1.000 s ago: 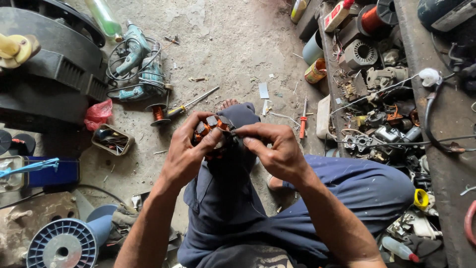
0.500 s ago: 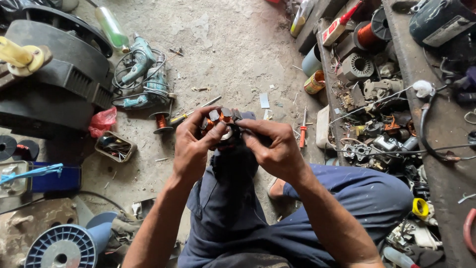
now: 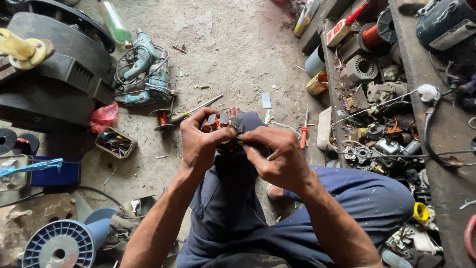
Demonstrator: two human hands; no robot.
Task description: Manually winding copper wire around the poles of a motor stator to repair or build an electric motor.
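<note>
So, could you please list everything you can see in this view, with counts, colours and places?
motor winding part: one, copper and dark, held in both hands above the knee
power drill: one, teal, floor upper left, cable coiled around it
bottle: one, pale green, floor top left
plastic bag: one, red, floor left
small tray: one, holding dark bits, floor left
wire spool: one, blue, bottom left
screwdriver: one, red handle, floor right of the hands
copper wire spool: one, orange-red, shelf upper right
tin can: one, orange-yellow, by the shelf
left hand: fingers on the part
right hand: fingers on the part
</note>
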